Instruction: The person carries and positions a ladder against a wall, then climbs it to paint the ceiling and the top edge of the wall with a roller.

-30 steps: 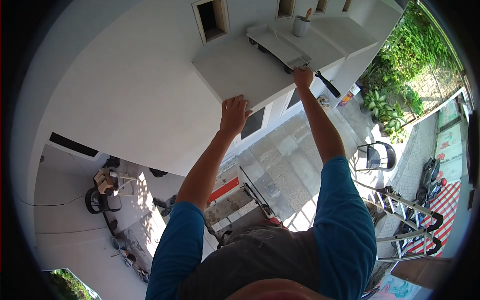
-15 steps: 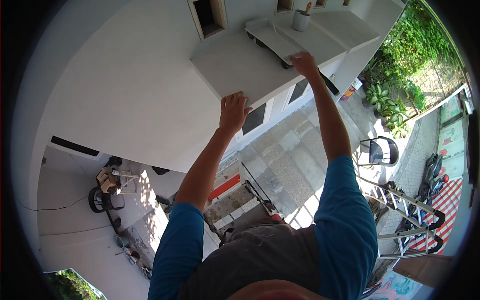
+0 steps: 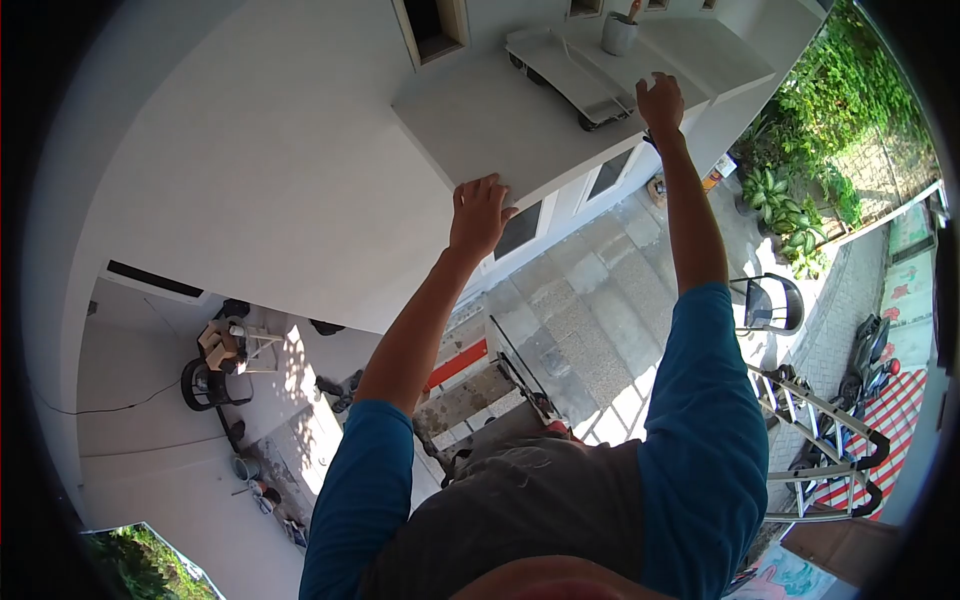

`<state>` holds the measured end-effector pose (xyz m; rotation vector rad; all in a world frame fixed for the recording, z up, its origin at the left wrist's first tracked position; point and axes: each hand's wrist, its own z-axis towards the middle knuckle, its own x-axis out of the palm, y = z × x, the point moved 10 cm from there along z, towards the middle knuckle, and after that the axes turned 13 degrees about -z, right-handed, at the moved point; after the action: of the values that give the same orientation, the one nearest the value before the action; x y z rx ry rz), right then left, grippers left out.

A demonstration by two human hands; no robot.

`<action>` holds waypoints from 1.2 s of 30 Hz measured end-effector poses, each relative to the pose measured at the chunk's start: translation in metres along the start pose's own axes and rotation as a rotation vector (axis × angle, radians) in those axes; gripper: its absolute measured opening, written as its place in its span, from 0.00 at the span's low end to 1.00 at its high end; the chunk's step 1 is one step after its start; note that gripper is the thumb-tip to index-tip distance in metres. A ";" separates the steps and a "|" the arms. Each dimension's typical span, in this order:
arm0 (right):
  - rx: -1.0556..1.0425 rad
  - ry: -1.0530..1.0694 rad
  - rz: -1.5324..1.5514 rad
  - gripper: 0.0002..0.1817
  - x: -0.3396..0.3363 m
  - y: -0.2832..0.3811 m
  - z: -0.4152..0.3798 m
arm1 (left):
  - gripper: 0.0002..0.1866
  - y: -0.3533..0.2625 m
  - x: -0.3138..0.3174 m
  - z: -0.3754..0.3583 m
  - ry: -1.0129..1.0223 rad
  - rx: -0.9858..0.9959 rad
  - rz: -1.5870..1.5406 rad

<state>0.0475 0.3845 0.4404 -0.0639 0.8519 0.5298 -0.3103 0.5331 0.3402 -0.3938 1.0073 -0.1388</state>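
High on the building, a grey ledge (image 3: 480, 130) juts out from the white wall. My left hand (image 3: 480, 215) rests at its front edge near the left corner, fingers spread, holding nothing. On the ledge lies a flat grey tray with dark wheels or rollers (image 3: 570, 75). My right hand (image 3: 661, 103) is just right of the tray's near end, at the ledge edge, fingers apart and curved, with nothing visible in it. Behind it stands a grey cup (image 3: 619, 35) with an orange-handled tool (image 3: 634, 10) upright inside.
Paved ground (image 3: 570, 320) lies far below. A folding ladder (image 3: 820, 440) stands at the lower right, with a black chair (image 3: 773, 304) and a parked motorbike (image 3: 868, 355) beyond. Plants (image 3: 775, 205) grow at the right. Small wall openings (image 3: 432, 30) sit above the ledge.
My right hand has come off the tray's near end and moved right, its fingers opening. My left hand stays at the ledge edge. The view has shifted slightly.
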 end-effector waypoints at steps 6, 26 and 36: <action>0.421 0.451 1.008 0.15 0.041 0.023 -0.103 | 0.21 0.003 0.002 -0.001 0.016 -0.039 -0.001; -0.045 0.442 0.178 0.39 0.074 -0.073 -0.022 | 0.22 0.001 0.006 0.000 0.026 -0.012 0.036; 0.367 1.059 0.755 0.24 0.132 -0.052 -0.037 | 0.22 0.002 0.005 0.001 0.036 -0.019 0.052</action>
<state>0.1168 0.3852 0.3109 0.3624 2.0283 1.0619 -0.3070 0.5333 0.3356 -0.3837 1.0545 -0.0899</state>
